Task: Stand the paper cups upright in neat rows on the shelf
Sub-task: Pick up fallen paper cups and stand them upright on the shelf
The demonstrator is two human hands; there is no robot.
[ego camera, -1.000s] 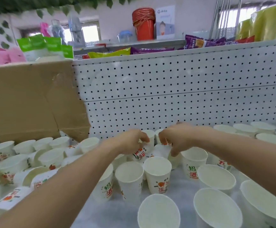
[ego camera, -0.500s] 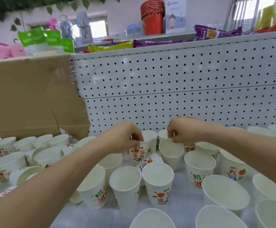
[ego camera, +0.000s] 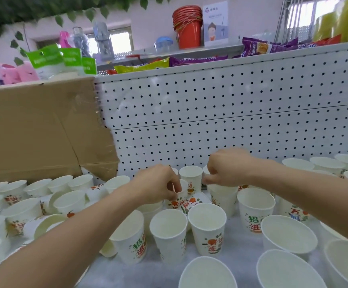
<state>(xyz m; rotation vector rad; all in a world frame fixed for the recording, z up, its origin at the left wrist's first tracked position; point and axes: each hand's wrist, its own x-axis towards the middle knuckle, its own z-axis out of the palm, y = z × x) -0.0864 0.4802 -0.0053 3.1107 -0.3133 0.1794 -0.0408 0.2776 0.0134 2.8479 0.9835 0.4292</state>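
Note:
Many white paper cups with red and green print stand on the white shelf. My left hand pinches the rim of one cup near the back wall. My right hand pinches the rim of another cup just to the right. A cup lies on its side between and in front of them. Upright cups stand in a row in front. More cups on the left are jumbled, some tipped.
A white pegboard wall backs the shelf. A brown cardboard box stands at the back left. Snack packets and a red bucket stack sit above. Large cups crowd the front right.
The camera has dropped closer to the shelf. My left hand has lowered its pinched cup slightly; my right hand stays on the neighbouring cup's rim.

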